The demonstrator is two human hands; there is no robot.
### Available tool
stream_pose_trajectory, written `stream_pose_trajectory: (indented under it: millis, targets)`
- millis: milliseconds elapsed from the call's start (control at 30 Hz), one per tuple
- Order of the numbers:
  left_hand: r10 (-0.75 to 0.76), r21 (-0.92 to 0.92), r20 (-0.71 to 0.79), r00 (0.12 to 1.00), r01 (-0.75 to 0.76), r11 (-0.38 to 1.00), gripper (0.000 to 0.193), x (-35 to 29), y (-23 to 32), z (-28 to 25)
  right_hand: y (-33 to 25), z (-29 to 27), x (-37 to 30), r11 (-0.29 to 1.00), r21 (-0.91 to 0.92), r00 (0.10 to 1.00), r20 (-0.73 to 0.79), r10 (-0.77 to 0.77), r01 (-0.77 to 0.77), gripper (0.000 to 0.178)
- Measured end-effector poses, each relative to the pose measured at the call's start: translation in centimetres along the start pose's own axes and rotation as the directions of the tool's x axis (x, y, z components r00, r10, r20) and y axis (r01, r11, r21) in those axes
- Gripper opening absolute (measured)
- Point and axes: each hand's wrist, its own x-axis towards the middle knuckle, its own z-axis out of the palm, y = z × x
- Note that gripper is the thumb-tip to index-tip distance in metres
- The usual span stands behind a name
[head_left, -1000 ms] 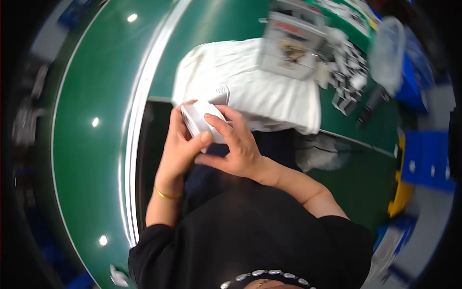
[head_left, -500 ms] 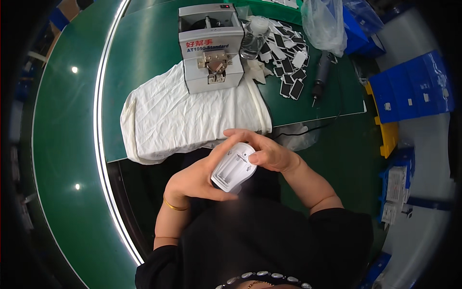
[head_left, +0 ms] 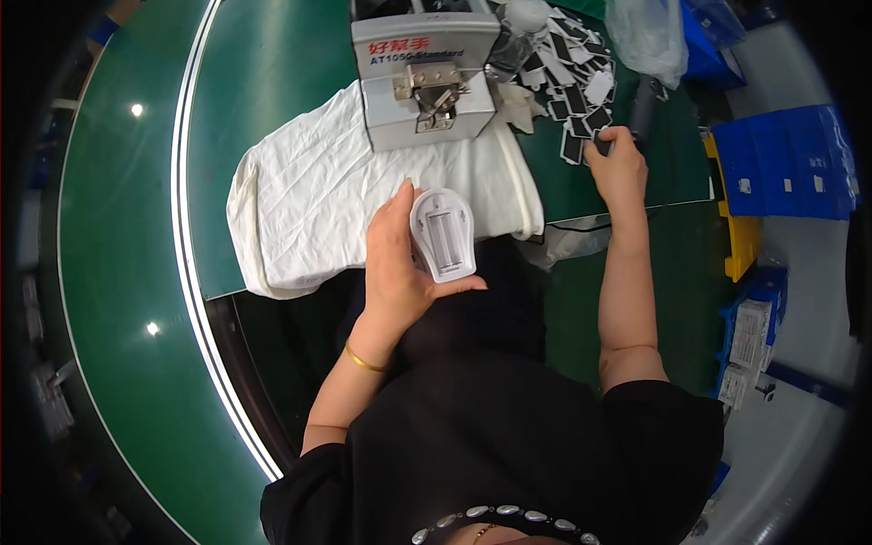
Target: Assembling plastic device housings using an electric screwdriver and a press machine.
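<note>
My left hand [head_left: 392, 254] is closed around a white plastic housing [head_left: 443, 238], wider at its far end. An oblong battery compartment in it faces up, with metal contacts at its ends. My right hand [head_left: 622, 173] reaches out to the right part of the table. Its thumb and fingers pinch a small black-and-white plate [head_left: 601, 143] at the near edge of a pile of similar plates [head_left: 570, 68]. Beside that hand lies a dark electric screwdriver [head_left: 646, 107], its near end hidden behind the hand.
A grey bench machine [head_left: 422, 91] with a metal fixture stands on white cloth [head_left: 318, 191]. Behind the pile are a clear bottle [head_left: 511, 45] and a clear plastic bag [head_left: 647, 41]. Blue bins [head_left: 786, 163] stand at the right. A bright light strip [head_left: 186, 182] runs along the left.
My right hand has let go of the white housing and moved out to the plates at the right. My left hand has carried the housing forward and turned it more upright. The view has shifted slightly.
</note>
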Motion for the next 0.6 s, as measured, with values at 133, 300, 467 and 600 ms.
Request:
stream_pose_trajectory:
  millis: [133,300,467,600]
  targets:
    - [0.035,-0.015,-0.01,0.999,-0.036,0.999,0.131,0.1,-0.1,0.0,-1.2,-0.9,-0.6,0.988,0.146,0.998,-0.039,0.049,-0.043,0.045]
    - [-0.018,0.021,0.106,0.994,0.016,1.0,0.137,0.1,0.3,-1.2,-2.8,-2.7,-2.5,0.838,0.533,0.993,-0.044,-0.106,0.113,0.04]
    - [-0.06,0.028,0.134,0.989,0.056,0.998,0.136,0.1,0.5,-1.6,-6.9,-4.5,-4.9,0.789,0.361,0.865,-0.128,-0.485,0.496,0.033]
    - [-0.055,-0.051,0.066,0.996,0.058,0.997,0.132,0.0,0.3,-1.4,-8.8,-4.3,-6.5,0.46,0.885,0.937,0.222,-0.271,-0.076,0.025]
